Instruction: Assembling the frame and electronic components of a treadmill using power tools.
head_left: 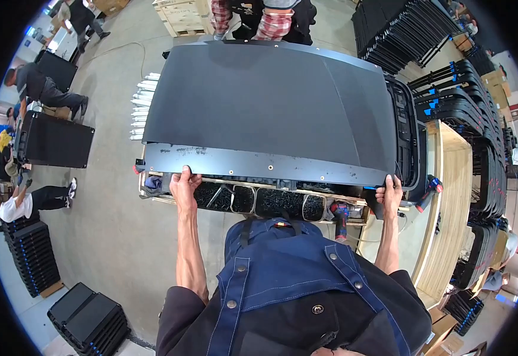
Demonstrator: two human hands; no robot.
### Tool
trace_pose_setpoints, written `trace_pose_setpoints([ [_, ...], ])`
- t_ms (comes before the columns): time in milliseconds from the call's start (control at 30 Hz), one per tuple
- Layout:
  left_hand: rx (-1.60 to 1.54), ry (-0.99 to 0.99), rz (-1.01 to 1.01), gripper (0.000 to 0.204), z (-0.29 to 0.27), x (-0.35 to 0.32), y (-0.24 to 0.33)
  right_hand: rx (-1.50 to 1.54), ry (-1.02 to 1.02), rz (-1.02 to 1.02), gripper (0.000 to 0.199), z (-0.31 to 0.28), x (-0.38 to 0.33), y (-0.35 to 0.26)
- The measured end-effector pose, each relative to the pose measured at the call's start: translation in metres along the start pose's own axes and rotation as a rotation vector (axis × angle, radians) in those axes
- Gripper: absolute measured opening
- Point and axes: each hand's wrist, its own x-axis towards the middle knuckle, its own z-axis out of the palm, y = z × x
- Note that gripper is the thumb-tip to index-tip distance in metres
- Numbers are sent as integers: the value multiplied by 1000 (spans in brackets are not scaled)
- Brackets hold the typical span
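Note:
A large dark flat panel (pixel 253 101) spans the work stand before me, with a smooth strip (pixel 247 165) of small brass-coloured holes along its near edge. Dark scuffs mark this strip toward the left. My left hand (pixel 185 187) pinches the near edge at the left, thumb on top and fingers curled beneath. At the near right corner my right hand (pixel 389 191) grips the same edge in a like manner. Beyond the far edge is another person in red checkered sleeves (pixel 274 25), hands close to the panel. A black frame (pixel 412 133) shows under the panel's right end.
Below the near edge, bins of dark screws (pixel 280 203) and a red-and-black power drill (pixel 341 219) sit on a wooden shelf. A second drill (pixel 430 193) is at right, beside a wooden crate (pixel 449 213). White rods (pixel 144 107) stick out left. Stacked black frames (pixel 487 160) stand farther right.

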Motion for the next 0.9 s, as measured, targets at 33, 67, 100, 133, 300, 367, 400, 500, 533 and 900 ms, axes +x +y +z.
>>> trace_pose_setpoints([
  [33,126,0,-25,35,-4,0,-3,-19,4,5,58,-3,0,1],
  [67,252,-2,-50,31,-8,-2,-7,-37,8,10,57,-8,0,2],
  [100,250,-3,-48,31,-16,1,-6,-73,3,15,56,-1,-6,6],
  [133,409,2,21,33,-26,0,-6,-77,-9,-8,56,5,-10,7],
  [300,119,-73,-243,76,-18,-13,-17,-39,-25,79,55,3,-12,11],
  [367,-6,-120,-207,85,-7,-1,-23,-166,-141,-39,54,-2,-3,20],
  [400,-93,-15,-155,85,11,6,-22,-193,-157,-56,52,0,-5,19],
  [500,-223,192,-54,80,43,18,-26,-179,-146,-124,47,3,-4,21],
  [533,-113,257,-33,78,51,20,-26,-182,-110,-168,45,-2,-3,26],
  [900,22,264,-58,87,87,9,-15,-721,359,-340,43,0,15,44],
])
